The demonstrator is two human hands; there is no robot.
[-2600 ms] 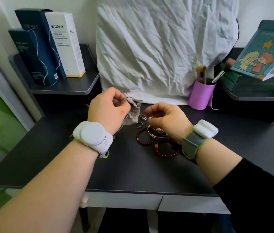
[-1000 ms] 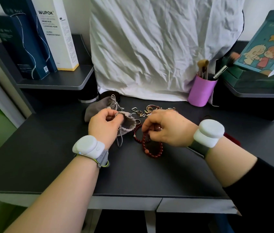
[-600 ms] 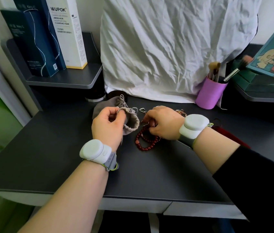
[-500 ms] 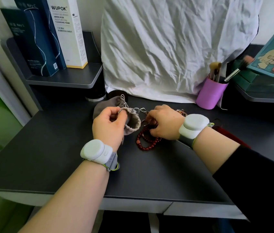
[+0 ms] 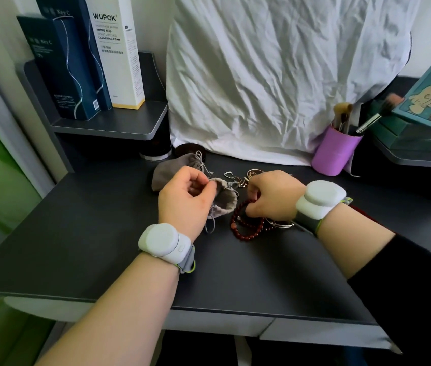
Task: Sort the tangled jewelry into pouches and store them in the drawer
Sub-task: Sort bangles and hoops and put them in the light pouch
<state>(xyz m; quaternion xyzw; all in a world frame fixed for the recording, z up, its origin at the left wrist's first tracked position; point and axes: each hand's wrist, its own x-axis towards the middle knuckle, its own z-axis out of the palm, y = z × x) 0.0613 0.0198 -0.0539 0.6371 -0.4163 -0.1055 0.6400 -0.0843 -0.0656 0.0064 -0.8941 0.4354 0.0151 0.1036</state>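
**Early stage: first bracelet about to go into the pouch**

Your left hand (image 5: 185, 199) pinches the rim of the small grey drawstring fabric pouch (image 5: 225, 200), holding its mouth up and towards the beads; the pouch body sits on the dark grey desk (image 5: 90, 233). Your right hand (image 5: 272, 195) has its fingers curled onto the dark red beaded bracelets (image 5: 246, 225), gripping a strand at the top of the heap. Most of the beads lie on the desk, just beside the pouch mouth, not inside it.

Under your right wrist a thin silver bangle (image 5: 279, 224) lies against the beads. Behind both hands sits a loose cluster of small silver and gold metal pieces (image 5: 238, 178), too small to sort by type. A second, darker grey drawstring pouch (image 5: 174, 167) lies flat behind your left hand; you can't tell whether it holds anything.

Progress, judged: barely started. No jewelry visibly in the held pouch. Beads, bangle and metal bits all lie out on the desk. The light grey drawer front (image 5: 322, 336) under the desk edge looks closed, nothing stored.

Left to do: feed the beads in, pull the cord, bag the rest, open the drawer, store the pouches. Watch the bangle; it may be caught up with the beads and lift with them.
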